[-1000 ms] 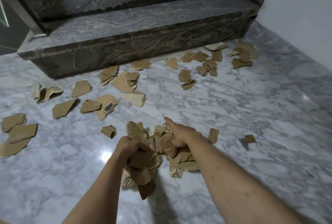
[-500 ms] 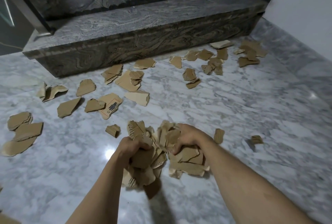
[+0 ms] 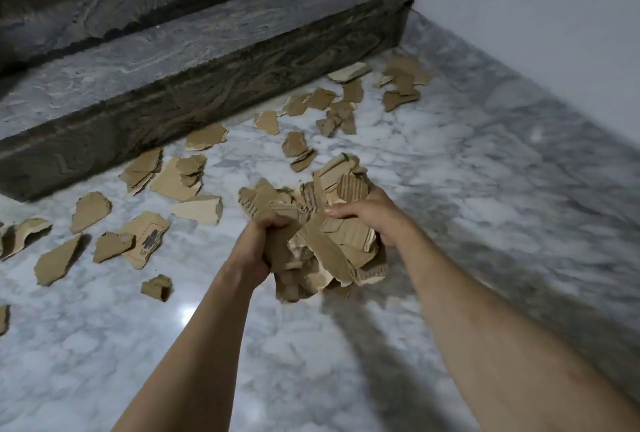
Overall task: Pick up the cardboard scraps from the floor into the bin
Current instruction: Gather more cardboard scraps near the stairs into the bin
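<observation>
1. Fingers (image 3: pixel 277 222) of my left hand (image 3: pixel 258 251) are curling tight round the left side of the bundle of cardboard scraps (image 3: pixel 322 227), while my right hand (image 3: pixel 372 216) is clamping the other side, thumb lying across the top and the rest wrapping underneath.

2. Between the two hands the bundle is now hanging clear of the floor (image 3: pixel 450 189), casting a shadow below it (a second ago it was still resting on the marble with my right hand only reaching onto it).

3. Half a second back both hands were already closing on the heap down low; now they are raising it higher in view and further right.

4. That is telling me the gather step is done and the carry is beginning. No bin is showing anywhere in this view, so I cannot tell which way it lies.

5. Pieces at the bottom of the bundle are dangling loosely, so I am judging that some may slip out on the way.

6. Plenty is still waiting: loose scraps (image 3: pixel 173 175) are lying along the foot of the step (image 3: pixel 207 92), more (image 3: pixel 401 85) are clustering near the wall (image 3: pixel 536 33) corner, and one folded piece (image 3: pixel 156 287) is sitting near my left forearm.
</observation>
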The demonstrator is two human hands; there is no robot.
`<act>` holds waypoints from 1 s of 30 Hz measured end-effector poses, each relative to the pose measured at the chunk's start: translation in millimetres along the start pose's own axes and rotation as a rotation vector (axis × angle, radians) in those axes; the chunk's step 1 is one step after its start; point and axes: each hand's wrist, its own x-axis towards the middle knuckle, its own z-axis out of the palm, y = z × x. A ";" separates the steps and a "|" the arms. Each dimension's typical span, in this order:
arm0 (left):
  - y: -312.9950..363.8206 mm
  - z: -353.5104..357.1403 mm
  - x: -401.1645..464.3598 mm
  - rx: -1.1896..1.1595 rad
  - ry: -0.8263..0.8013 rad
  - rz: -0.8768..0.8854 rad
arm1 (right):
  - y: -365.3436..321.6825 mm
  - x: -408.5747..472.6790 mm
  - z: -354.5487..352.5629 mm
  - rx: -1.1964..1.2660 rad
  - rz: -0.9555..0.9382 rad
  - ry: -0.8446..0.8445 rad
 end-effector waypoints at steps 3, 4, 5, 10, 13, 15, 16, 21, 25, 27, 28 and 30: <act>22.9 65.8 -32.3 0.036 -0.048 -0.046 | -12.3 -37.5 -62.6 0.091 0.032 0.082; 30.4 87.3 -46.6 0.055 -0.072 -0.063 | -18.0 -55.7 -83.2 0.118 0.056 0.114; 38.2 111.1 -63.1 0.080 -0.099 -0.088 | -24.9 -77.1 -104.5 0.142 0.083 0.150; 76.9 234.7 -177.2 0.227 -0.270 -0.215 | -72.8 -221.0 -205.7 0.328 0.127 0.361; 99.4 302.1 -260.0 0.348 -0.373 -0.272 | -102.6 -330.4 -253.1 0.427 0.098 0.489; 110.3 341.5 -319.8 0.442 -0.483 -0.307 | -115.9 -409.1 -273.7 0.505 0.096 0.567; 113.6 359.3 -350.6 0.494 -0.544 -0.319 | -119.1 -449.2 -280.4 0.561 0.091 0.617; 93.8 418.9 -505.9 0.707 -0.819 -0.349 | -107.0 -644.1 -270.9 0.807 0.079 0.899; 22.0 432.5 -613.1 0.854 -0.990 -0.364 | -71.7 -786.5 -229.5 0.931 0.124 1.120; -24.4 423.1 -674.5 0.960 -1.073 -0.394 | -38.4 -856.6 -193.8 1.020 0.119 1.247; -49.0 413.7 -708.3 1.014 -1.116 -0.427 | -19.4 -892.6 -172.2 1.058 0.109 1.316; -101.2 387.3 -775.9 1.119 -1.208 -0.500 | 20.1 -964.0 -120.7 1.138 0.095 1.438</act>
